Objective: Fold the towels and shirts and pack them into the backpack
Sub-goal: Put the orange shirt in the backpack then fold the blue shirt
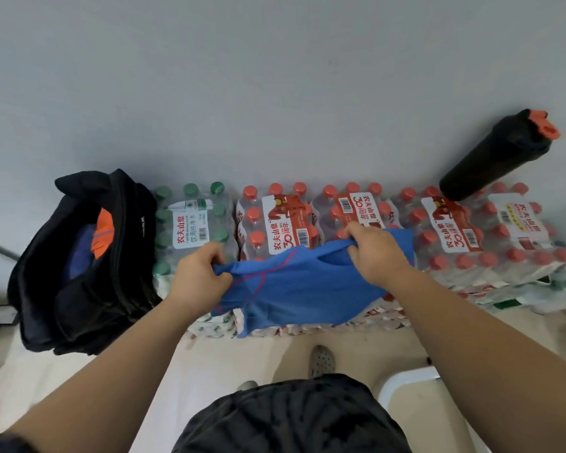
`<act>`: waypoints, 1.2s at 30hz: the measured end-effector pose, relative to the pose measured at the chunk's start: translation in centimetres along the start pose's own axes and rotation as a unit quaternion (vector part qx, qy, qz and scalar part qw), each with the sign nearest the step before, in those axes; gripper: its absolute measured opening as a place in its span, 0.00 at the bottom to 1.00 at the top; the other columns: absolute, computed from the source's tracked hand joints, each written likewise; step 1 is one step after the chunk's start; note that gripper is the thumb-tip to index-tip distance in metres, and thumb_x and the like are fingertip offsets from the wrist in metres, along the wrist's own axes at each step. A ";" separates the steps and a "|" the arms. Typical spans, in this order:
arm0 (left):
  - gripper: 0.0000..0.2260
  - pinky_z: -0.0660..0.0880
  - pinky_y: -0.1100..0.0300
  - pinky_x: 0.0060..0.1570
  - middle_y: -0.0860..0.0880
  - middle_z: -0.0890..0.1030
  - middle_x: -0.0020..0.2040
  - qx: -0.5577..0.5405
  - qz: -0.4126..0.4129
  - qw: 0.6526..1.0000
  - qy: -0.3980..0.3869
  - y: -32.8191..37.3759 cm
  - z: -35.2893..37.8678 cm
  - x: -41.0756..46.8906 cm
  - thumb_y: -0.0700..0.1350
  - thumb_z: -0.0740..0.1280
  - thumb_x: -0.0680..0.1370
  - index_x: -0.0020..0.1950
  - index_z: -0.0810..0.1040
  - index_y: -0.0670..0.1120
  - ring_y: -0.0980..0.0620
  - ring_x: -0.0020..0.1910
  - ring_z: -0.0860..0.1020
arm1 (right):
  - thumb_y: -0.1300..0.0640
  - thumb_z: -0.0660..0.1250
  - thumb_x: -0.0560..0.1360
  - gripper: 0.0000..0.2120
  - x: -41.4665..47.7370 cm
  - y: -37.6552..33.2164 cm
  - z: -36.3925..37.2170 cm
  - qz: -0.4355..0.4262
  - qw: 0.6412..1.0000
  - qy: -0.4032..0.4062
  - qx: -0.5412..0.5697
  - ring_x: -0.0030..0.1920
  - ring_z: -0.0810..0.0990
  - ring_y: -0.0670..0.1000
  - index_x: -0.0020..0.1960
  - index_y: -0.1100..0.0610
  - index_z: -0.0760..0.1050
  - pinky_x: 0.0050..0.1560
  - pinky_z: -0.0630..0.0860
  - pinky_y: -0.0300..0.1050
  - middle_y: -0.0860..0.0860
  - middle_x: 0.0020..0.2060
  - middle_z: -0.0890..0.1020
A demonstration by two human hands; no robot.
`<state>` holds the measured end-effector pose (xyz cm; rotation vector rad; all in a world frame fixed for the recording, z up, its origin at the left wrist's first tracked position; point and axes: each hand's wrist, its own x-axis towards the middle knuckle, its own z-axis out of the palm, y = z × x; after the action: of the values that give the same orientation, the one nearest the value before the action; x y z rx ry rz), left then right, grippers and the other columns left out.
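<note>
Fabric first: the blue shirt (294, 286) is thin, smooth, sporty knit w/ pink-red stitch lines curving across it, creased and bunched at both ends. My left hand (198, 276) pinches the left end, fingers curled round a wad of cloth. My right hand (376, 253) grips the upper right edge, fingers hooked over it. The shirt's long axis runs left-right, parallel to the wall, pulled between my hands. Its lower edge droops toward me over the front of the bottle packs.

The backpack (79, 263) is black soft nylon, slumped in shape, mouth open upward. It stands on the floor at the left, touching the green-cap pack (193, 223). Dark blue cloth and an orange piece (102, 233) show inside.

Surface under the shirt is shrink-wrapped water packs: glossy crinkled plastic, round caps, one green-cap pack, then red-cap packs (438, 230) in a row along the wall. A matte black cylinder bottle (497, 155) w/ orange lid sits on the right-hand packs.

Wall (275, 93) is plain pale grey. Floor (209, 371) is smooth beige tile. My perforated shoe (322, 361) and dark shorts (291, 416) show below.
</note>
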<state>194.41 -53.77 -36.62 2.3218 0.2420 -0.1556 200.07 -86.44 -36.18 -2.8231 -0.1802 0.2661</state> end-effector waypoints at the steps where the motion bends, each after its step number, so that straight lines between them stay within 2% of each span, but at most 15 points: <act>1: 0.11 0.72 0.56 0.31 0.48 0.78 0.35 -0.003 0.001 1.000 -0.018 -0.2 -0.3 0.0 0.33 0.66 0.69 0.42 0.74 0.49 0.47 0.33 0.75 | 0.59 0.63 0.80 0.07 -0.6 -0.2 -0.2 0.007 0.998 -0.022 0.057 0.40 0.76 0.55 0.48 0.48 0.67 0.42 0.74 0.55 0.52 0.39 0.78; 4: 0.20 0.73 0.65 0.30 0.47 0.81 0.43 0.005 0.004 0.997 -0.079 0.0 -1.1 0.0 0.33 0.62 0.73 0.56 0.77 0.56 0.47 0.39 0.80 | 0.57 0.63 0.81 0.05 -2.1 -0.7 -0.5 -0.009 0.994 -0.049 0.094 0.36 0.75 0.53 0.48 0.49 0.69 0.41 0.74 0.57 0.52 0.36 0.77; 8: 0.15 0.77 0.54 0.35 0.51 0.83 0.40 0.003 -0.004 0.995 -0.100 1.6 -2.4 0.2 0.39 0.58 0.75 0.45 0.84 0.50 0.48 0.37 0.79 | 0.53 0.61 0.82 0.06 -3.4 -1.6 -1.3 -0.018 0.992 -0.084 0.097 0.40 0.76 0.52 0.48 0.50 0.74 0.45 0.75 0.57 0.50 0.39 0.79; 10: 0.12 0.77 0.50 0.36 0.48 0.82 0.36 0.035 0.023 0.990 -0.137 2.7 -3.2 0.1 0.50 0.61 0.73 0.40 0.83 0.47 0.47 0.36 0.78 | 0.51 0.59 0.83 0.09 -3.9 -2.1 -1.7 -0.028 0.991 -0.096 0.094 0.40 0.76 0.53 0.48 0.53 0.74 0.47 0.75 0.58 0.52 0.39 0.79; 12: 0.14 0.78 0.50 0.35 0.48 0.82 0.34 0.120 0.066 0.974 -0.180 3.5 -3.8 -0.1 0.59 0.68 0.71 0.39 0.82 0.48 0.48 0.35 0.80 | 0.49 0.59 0.83 0.11 -4.3 -2.7 -2.1 -0.036 0.989 -0.100 0.105 0.41 0.77 0.53 0.48 0.54 0.75 0.47 0.74 0.57 0.52 0.39 0.79; 15: 0.15 0.77 0.49 0.36 0.44 0.81 0.32 0.173 0.106 0.962 -0.181 4.6 -4.0 0.0 0.55 0.75 0.72 0.38 0.82 0.44 0.46 0.33 0.81 | 0.40 0.66 0.77 0.13 -4.7 -2.8 -3.2 -0.033 0.977 -0.148 0.149 0.44 0.79 0.51 0.49 0.50 0.76 0.45 0.74 0.50 0.49 0.43 0.80; 18: 0.11 0.71 0.55 0.32 0.44 0.79 0.31 0.041 0.096 0.984 -0.147 5.7 -4.0 -0.2 0.47 0.74 0.75 0.36 0.81 0.43 0.52 0.28 0.75 | 0.41 0.77 0.66 0.21 -4.7 -1.4 -3.5 -0.054 0.976 -0.211 0.031 0.44 0.79 0.49 0.52 0.48 0.74 0.45 0.77 0.48 0.45 0.45 0.79; 21: 0.08 0.69 0.60 0.36 0.48 0.77 0.33 -0.112 0.072 0.983 -0.124 6.7 -3.7 -0.4 0.42 0.73 0.77 0.38 0.81 0.44 0.55 0.32 0.73 | 0.50 0.75 0.70 0.12 -4.3 0.8 -2.3 -0.052 0.970 -0.216 -0.101 0.39 0.77 0.53 0.42 0.53 0.73 0.39 0.74 0.49 0.50 0.37 0.76; 23: 0.07 0.70 0.56 0.37 0.47 0.76 0.34 -0.186 0.046 0.974 -0.119 7.3 -3.3 -0.4 0.40 0.70 0.77 0.39 0.80 0.42 0.52 0.34 0.74 | 0.53 0.72 0.73 0.13 -4.2 2.3 -1.9 -0.047 0.972 -0.214 -0.078 0.35 0.74 0.52 0.35 0.51 0.69 0.35 0.69 0.47 0.50 0.33 0.74; 26: 0.15 0.63 0.61 0.30 0.51 0.69 0.28 -0.245 0.027 0.967 -0.064 8.0 -3.0 0.0 0.38 0.70 0.74 0.29 0.71 0.48 0.53 0.28 0.67 | 0.57 0.73 0.74 0.09 -4.3 4.8 -1.8 -0.017 0.979 -0.199 0.043 0.38 0.78 0.48 0.39 0.50 0.74 0.37 0.70 0.43 0.47 0.36 0.78; 28: 0.14 0.61 0.59 0.32 0.51 0.68 0.29 -0.218 0.050 0.974 -0.044 7.8 -3.2 0.6 0.40 0.72 0.68 0.30 0.68 0.47 0.53 0.29 0.65 | 0.60 0.74 0.74 0.10 -4.6 6.1 -2.1 0.004 0.972 -0.178 0.155 0.38 0.80 0.44 0.40 0.49 0.76 0.41 0.73 0.45 0.46 0.36 0.80; 30: 0.08 0.66 0.57 0.35 0.46 0.74 0.31 -0.130 0.060 0.988 -0.066 7.4 -4.0 1.3 0.40 0.72 0.67 0.39 0.74 0.48 0.52 0.31 0.69 | 0.61 0.73 0.75 0.05 -4.8 7.2 -2.5 0.026 0.951 -0.157 0.264 0.42 0.84 0.46 0.46 0.52 0.81 0.46 0.79 0.49 0.49 0.40 0.85; 33: 0.26 0.76 0.53 0.38 0.40 0.81 0.35 0.057 0.065 0.984 -0.157 6.9 -5.1 2.4 0.36 0.71 0.69 0.57 0.76 0.64 0.49 0.31 0.74 | 0.59 0.70 0.78 0.07 -4.8 8.0 -3.6 0.064 0.912 -0.134 0.382 0.50 0.85 0.52 0.56 0.55 0.82 0.54 0.81 0.51 0.51 0.48 0.87; 34: 0.29 0.78 0.53 0.40 0.43 0.82 0.35 0.118 0.069 0.974 -0.180 7.0 -5.1 2.7 0.34 0.70 0.69 0.59 0.75 0.66 0.50 0.31 0.77 | 0.59 0.70 0.79 0.07 -4.6 8.2 -3.9 0.074 0.903 -0.128 0.403 0.51 0.85 0.54 0.56 0.55 0.82 0.55 0.81 0.52 0.51 0.48 0.87; 36: 0.27 0.78 0.57 0.40 0.52 0.83 0.37 0.206 0.069 0.952 -0.214 7.6 -4.6 3.1 0.33 0.68 0.69 0.59 0.77 0.62 0.53 0.36 0.81 | 0.57 0.69 0.79 0.06 -4.2 8.4 -4.5 0.083 0.904 -0.119 0.402 0.52 0.85 0.55 0.55 0.56 0.82 0.56 0.81 0.54 0.53 0.48 0.86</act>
<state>199.26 -55.16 -28.66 2.6265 -0.1906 -0.6871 197.66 -96.31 -33.81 -1.9748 0.1074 0.5731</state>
